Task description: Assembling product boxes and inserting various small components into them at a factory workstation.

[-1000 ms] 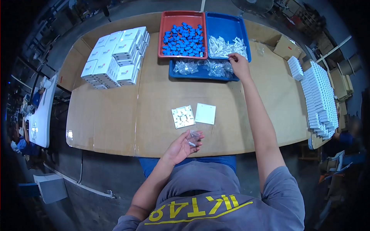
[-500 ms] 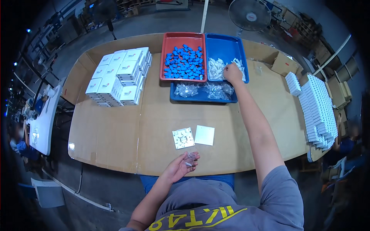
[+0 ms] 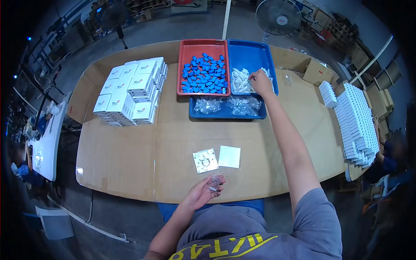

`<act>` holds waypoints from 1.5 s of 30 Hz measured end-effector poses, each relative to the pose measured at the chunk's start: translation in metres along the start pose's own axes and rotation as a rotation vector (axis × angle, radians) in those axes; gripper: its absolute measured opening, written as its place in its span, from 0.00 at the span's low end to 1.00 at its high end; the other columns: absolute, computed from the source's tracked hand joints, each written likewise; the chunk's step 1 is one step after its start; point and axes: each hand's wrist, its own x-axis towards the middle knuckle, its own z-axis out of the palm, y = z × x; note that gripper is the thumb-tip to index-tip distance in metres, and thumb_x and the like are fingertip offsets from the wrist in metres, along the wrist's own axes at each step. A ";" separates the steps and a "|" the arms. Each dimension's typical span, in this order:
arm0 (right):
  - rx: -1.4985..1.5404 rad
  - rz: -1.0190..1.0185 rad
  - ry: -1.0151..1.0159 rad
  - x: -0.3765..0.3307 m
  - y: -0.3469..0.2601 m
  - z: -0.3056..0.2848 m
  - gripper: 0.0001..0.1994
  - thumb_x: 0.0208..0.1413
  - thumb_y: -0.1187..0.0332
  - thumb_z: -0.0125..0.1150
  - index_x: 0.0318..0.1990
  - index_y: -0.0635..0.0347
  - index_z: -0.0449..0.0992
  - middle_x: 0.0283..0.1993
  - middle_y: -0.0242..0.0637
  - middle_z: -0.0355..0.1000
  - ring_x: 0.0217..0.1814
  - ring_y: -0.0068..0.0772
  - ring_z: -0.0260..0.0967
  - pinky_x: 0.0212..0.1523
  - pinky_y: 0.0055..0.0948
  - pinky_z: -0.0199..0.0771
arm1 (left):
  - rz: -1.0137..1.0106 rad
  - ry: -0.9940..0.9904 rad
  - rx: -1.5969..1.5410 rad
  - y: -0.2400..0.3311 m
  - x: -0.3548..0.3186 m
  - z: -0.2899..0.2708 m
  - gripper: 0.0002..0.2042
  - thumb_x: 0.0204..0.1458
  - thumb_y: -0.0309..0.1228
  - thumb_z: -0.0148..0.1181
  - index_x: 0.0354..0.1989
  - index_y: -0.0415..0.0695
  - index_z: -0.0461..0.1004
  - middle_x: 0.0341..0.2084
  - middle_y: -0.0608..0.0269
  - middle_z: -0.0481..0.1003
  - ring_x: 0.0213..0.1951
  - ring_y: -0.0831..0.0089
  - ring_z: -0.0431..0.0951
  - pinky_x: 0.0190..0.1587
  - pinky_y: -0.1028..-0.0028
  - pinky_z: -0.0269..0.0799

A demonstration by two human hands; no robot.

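My left hand point(image 3: 200, 193) is held palm up near the table's front edge, fingers curled round a small clear plastic bag point(image 3: 215, 180) with a small white piece in it. Reaching far forward, my right hand point(image 3: 261, 83) is over the small white plastic parts point(image 3: 241, 80) piled in the blue tray point(image 3: 250, 52). Its fingers are pinched together, and whatever is between them is hidden. Just beyond my left hand lie two square white plates: a patterned one with cut-outs point(image 3: 205, 160) and a plain one point(image 3: 229, 156).
A red tray point(image 3: 190, 50) of small blue parts adjoins the blue tray. Another blue tray point(image 3: 225, 115) in front holds clear plastic bags point(image 3: 245, 105). White boxes point(image 3: 123, 93) are stacked at left, and rows of small white boxes point(image 3: 357, 121) at right. Cardboard walls point(image 3: 169, 51) edge the table's far side.
My right hand has shifted slightly left within the white parts, its fingers now drawn together more visibly. My left hand still holds the bag. The whole view has tilted a little.
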 end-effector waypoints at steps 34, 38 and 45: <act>1.895 0.044 -0.141 -0.100 -0.090 -0.117 0.09 0.69 0.67 0.62 0.51 0.60 0.80 0.45 0.32 0.79 0.30 0.14 0.64 0.28 0.18 0.64 | 0.069 -0.115 -0.049 -0.003 0.005 0.006 0.28 0.73 0.44 0.45 0.71 0.34 0.62 0.56 0.53 0.77 0.49 0.66 0.80 0.53 0.66 0.77; 1.970 0.058 -0.225 -0.129 -0.098 -0.116 0.09 0.70 0.69 0.61 0.52 0.62 0.79 0.43 0.32 0.76 0.30 0.14 0.61 0.27 0.18 0.59 | 0.080 -0.074 -0.021 -0.006 -0.001 0.010 0.28 0.73 0.45 0.45 0.71 0.35 0.62 0.56 0.53 0.77 0.49 0.66 0.81 0.53 0.66 0.77; 1.812 0.276 -0.319 -0.184 -0.105 -0.072 0.11 0.67 0.70 0.64 0.54 0.64 0.80 0.40 0.32 0.79 0.27 0.12 0.60 0.27 0.18 0.60 | 0.108 -0.065 -0.207 -0.010 -0.002 -0.003 0.27 0.73 0.47 0.45 0.71 0.41 0.64 0.54 0.55 0.78 0.48 0.64 0.80 0.52 0.64 0.77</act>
